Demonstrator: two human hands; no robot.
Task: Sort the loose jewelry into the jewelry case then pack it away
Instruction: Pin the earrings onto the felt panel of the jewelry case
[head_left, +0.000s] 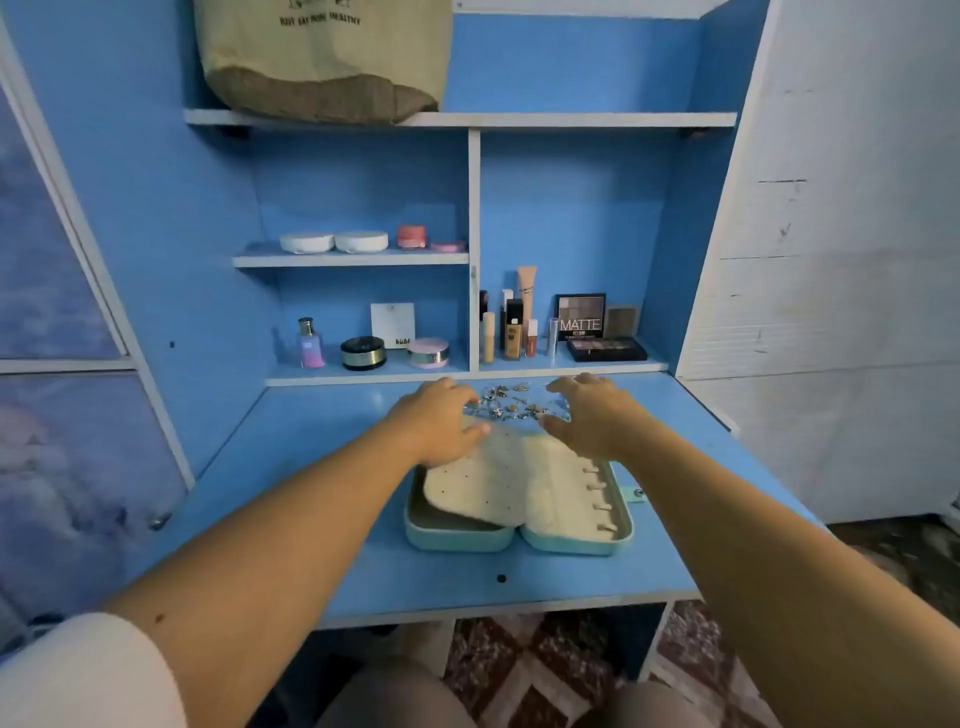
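Teal jewelry case (457, 540) lies open on blue desk (571, 577), with cream perforated panel (483, 483) tilted in its left half. Left hand (441, 421) and right hand (587, 415) hover over case's far edge, fingers spread, holding nothing. They flank loose jewelry (506, 402) heaped just beyond case. Sorting looks barely begun. Next move: fine pinch on one small piece, then carry to compartment.

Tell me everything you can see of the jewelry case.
The jewelry case is pale teal, round-cornered, lying open on the blue desk, halves side by side. A cream flap dotted with holes lies askew in the left half; the right has cream padding and a row of pegs. A snap tab juts from its right. The left hand and right hand reach over its far end.
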